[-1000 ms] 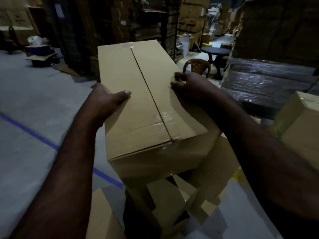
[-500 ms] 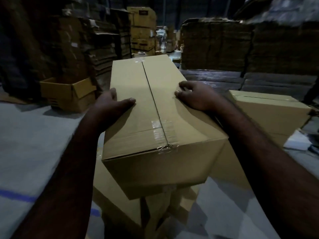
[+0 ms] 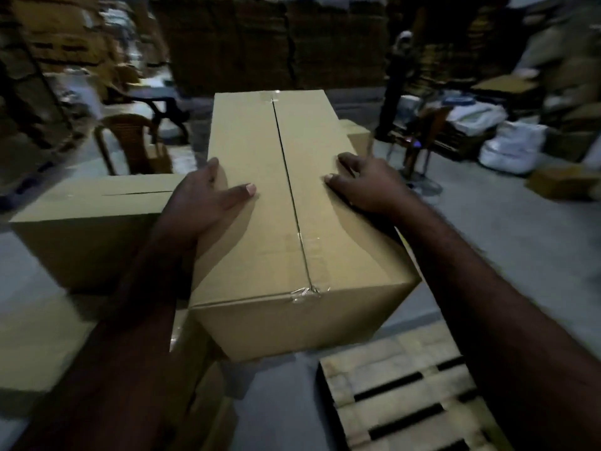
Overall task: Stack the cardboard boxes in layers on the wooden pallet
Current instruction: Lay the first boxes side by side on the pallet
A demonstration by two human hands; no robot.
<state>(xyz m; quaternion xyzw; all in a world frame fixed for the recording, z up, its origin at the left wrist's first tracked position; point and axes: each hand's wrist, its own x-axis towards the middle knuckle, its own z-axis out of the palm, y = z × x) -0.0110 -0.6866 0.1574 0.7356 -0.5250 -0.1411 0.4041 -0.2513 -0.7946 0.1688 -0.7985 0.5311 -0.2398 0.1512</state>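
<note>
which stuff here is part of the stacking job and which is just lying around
Job: carried box, held by left hand and right hand; pallet; box at left.

Lying about: chair, white sacks, small box on the floor at right, person standing at the back.

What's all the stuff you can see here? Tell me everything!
Held box: one, tan, middle, in both hands.
Other boxes: several, tan, mostly left.
Pallet: one, pale wood, bottom right.
Chair: one, brown, left behind.
Sacks: some, white, right.
Cardboard stacks: several, brown, back.
Person: one, dark clothes, standing at back.
Left hand: one, holds box's left edge.
Right hand: one, holds box's right edge.
</note>
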